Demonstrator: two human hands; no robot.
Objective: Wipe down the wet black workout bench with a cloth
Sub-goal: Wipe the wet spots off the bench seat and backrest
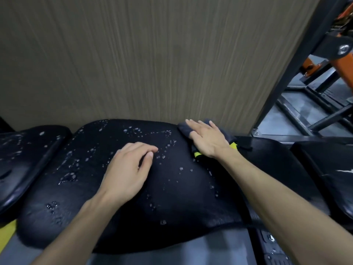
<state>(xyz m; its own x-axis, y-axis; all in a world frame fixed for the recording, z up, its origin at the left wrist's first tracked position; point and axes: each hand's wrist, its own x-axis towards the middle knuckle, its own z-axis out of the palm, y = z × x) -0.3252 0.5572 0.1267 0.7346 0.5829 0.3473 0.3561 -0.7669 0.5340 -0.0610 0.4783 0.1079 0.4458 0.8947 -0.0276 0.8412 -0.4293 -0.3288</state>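
The black padded bench (91, 188) fills the lower middle, dotted with water drops across its top. A dark grey cloth (184, 128) with a yellow tag lies at the bench's far right edge. My right hand (207, 137) lies flat on the cloth, fingers stretched out and pressing it onto the pad. My left hand (128, 169) rests on the middle of the bench with fingers loosely curled, holding nothing.
A second wet black pad (24, 155) sits to the left. A wood-grain wall panel (143, 54) stands right behind the bench. Black and orange gym machine frames (328, 77) occupy the right. Another black pad (328, 169) lies at the right edge.
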